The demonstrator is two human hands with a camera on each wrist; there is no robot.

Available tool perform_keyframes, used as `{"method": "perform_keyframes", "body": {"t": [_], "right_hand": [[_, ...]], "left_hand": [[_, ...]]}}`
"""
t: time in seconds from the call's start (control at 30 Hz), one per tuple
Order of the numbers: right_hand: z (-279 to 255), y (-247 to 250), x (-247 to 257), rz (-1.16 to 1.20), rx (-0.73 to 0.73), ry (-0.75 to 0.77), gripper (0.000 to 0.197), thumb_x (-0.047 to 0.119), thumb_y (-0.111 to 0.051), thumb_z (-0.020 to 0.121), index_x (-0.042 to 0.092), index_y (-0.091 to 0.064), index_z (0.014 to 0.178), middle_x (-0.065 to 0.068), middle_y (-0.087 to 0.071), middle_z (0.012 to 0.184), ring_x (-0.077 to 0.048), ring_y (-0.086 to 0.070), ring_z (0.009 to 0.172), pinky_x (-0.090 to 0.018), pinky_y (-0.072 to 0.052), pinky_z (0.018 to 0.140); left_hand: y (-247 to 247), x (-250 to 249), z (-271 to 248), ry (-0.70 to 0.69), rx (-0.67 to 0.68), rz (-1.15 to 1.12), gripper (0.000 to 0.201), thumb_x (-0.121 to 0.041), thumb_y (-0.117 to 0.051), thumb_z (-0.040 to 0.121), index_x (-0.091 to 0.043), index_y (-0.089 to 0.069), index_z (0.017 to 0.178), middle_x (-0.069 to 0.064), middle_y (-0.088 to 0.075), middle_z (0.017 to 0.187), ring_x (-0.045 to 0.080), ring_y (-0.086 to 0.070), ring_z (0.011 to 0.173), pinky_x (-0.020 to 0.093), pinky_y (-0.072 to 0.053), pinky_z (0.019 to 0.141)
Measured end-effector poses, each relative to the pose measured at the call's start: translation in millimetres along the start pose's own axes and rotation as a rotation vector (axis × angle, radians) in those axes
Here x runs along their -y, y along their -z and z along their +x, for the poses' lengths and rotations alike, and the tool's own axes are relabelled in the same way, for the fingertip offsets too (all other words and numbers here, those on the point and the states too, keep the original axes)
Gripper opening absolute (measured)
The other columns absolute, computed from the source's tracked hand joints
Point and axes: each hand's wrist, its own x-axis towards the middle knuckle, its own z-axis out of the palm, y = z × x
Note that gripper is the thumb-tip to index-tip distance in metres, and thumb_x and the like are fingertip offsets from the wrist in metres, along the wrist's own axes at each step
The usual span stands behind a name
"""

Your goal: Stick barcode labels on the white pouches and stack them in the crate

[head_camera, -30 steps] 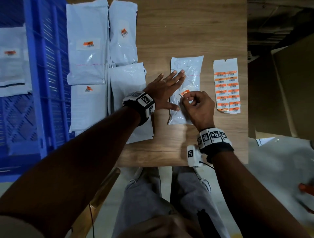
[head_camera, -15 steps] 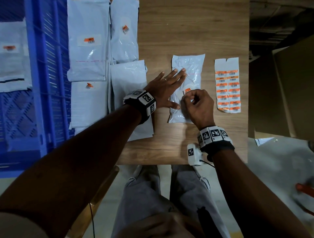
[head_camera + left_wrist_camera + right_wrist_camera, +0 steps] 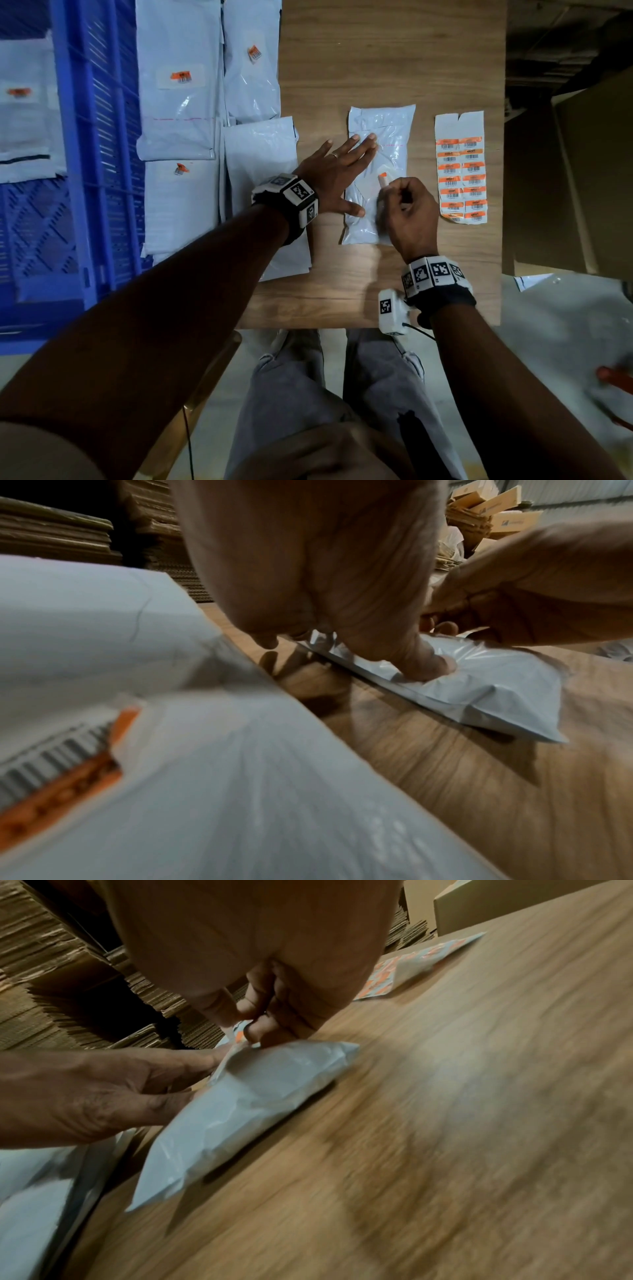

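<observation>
Pouches of thin white plastic film like the small pouch [image 3: 383, 144] near the middle of the wooden table [image 3: 376, 61] look light, soft and slippery, so it probably needs pinning while the sticker goes on. The left hand [image 3: 337, 171] does that, fingers straight and spread, pressing the pouch's left side with the thumb near its lower left corner. The right hand [image 3: 407, 212] is curled, pinching an orange barcode label [image 3: 382, 179] at the pouch's middle. Lifting afterwards would likely go best by a sealed end or edge, since the film crumples. The label sheet [image 3: 460, 168] lies just beside the pouch toward the table's right edge. Larger labelled pouches [image 3: 178, 113] crowd the table's left side against the blue crate [image 3: 92, 154], where another pouch [image 3: 24, 120] already lies. Bare table toward the far edge and the near edge gives room to slide.
</observation>
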Motion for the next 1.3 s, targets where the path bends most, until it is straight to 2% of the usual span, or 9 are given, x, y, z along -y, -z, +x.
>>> {"method": "perform_keyframes", "body": {"t": [0.17,0.3,0.43,0.67,0.83,1.0,1.1,1.2,1.3], "right_hand": [[-7,3,-5,0.065,-0.087,-0.023,0.015,0.019,-0.052,0.099,0.005,-0.054,0.095,-0.016,-0.065,0.081,-0.027,-0.065,0.071,-0.044,-0.056,0.065],[-9,6,0,0.135,-0.120,-0.022,0.005,0.011,-0.052,0.100,0.008,-0.051,0.096,-0.013,-0.069,0.084,-0.017,-0.067,0.071,-0.033,-0.057,0.064],[-8,8,2,0.143,-0.130,-0.067,0.008,0.012,-0.055,0.094,0.018,-0.052,0.090,-0.015,-0.069,0.081,-0.026,-0.072,0.074,-0.046,-0.059,0.063],[-3,15,14,0.164,-0.177,-0.088,0.020,-0.002,-0.049,0.096,0.007,-0.063,0.108,0.010,-0.065,0.082,0.006,-0.061,0.067,-0.016,-0.050,0.062],[-2,24,15,0.127,-0.175,-0.111,0.022,0.010,-0.055,0.096,0.013,-0.076,0.101,0.001,-0.076,0.098,-0.017,-0.072,0.092,-0.045,-0.060,0.084],[-1,43,19,0.199,-0.219,-0.210,0.027,0.001,-0.050,0.100,0.007,-0.075,0.107,0.014,-0.070,0.091,0.007,-0.068,0.081,-0.027,-0.058,0.085],[3,63,13,0.290,-0.228,-0.260,0.029,0.005,-0.051,0.097,0.016,-0.077,0.103,0.000,-0.075,0.101,-0.012,-0.071,0.092,-0.048,-0.058,0.095],[5,86,8,0.300,-0.222,-0.232,0.020,0.013,-0.061,0.097,0.021,-0.077,0.105,-0.003,-0.076,0.109,-0.018,-0.073,0.100,-0.048,-0.060,0.091],[11,110,-4,0.298,-0.227,-0.182,0.022,0.022,-0.066,0.099,0.013,-0.073,0.118,-0.002,-0.075,0.113,-0.014,-0.073,0.103,-0.035,-0.061,0.087]], "left_hand": [[0,0,1,0.003,0.003,-0.016,0.116,-0.073,-0.061,0.083,-0.014,0.001,0.162,0.003,0.010,0.169,0.024,0.002,0.156,0.053,-0.008,0.124],[3,0,0,0.015,0.002,-0.023,0.117,-0.073,-0.061,0.083,-0.014,0.002,0.162,0.003,0.009,0.169,0.024,0.002,0.156,0.052,-0.006,0.123],[9,-11,-2,0.050,-0.005,-0.052,0.116,-0.066,-0.066,0.083,-0.011,0.000,0.161,0.005,0.007,0.170,0.025,0.000,0.156,0.052,-0.007,0.125],[16,-22,-20,0.115,-0.094,-0.393,0.098,-0.033,-0.074,0.089,-0.023,-0.009,0.162,-0.006,-0.001,0.169,0.015,-0.010,0.155,0.043,-0.030,0.120],[24,-31,-23,0.228,-0.320,-0.502,0.039,-0.027,-0.064,0.092,-0.028,-0.066,0.131,-0.007,-0.057,0.145,0.016,-0.048,0.136,0.041,-0.044,0.109],[42,-57,-21,0.270,-0.384,-0.459,0.019,-0.030,-0.062,0.093,-0.033,-0.072,0.109,-0.015,-0.069,0.120,0.013,-0.059,0.116,0.034,-0.049,0.091],[40,-74,-7,0.287,-0.437,-0.439,0.019,-0.027,-0.061,0.091,-0.033,-0.072,0.104,-0.013,-0.071,0.111,0.015,-0.060,0.110,0.034,-0.050,0.088],[31,-91,12,0.319,-0.494,-0.389,0.029,-0.025,-0.062,0.089,-0.028,-0.071,0.116,-0.007,-0.068,0.122,0.021,-0.059,0.116,0.036,-0.048,0.091],[17,-105,26,0.345,-0.491,-0.287,0.052,-0.022,-0.065,0.089,-0.015,-0.058,0.140,0.005,-0.055,0.147,0.025,-0.047,0.137,0.041,-0.035,0.113]]}}
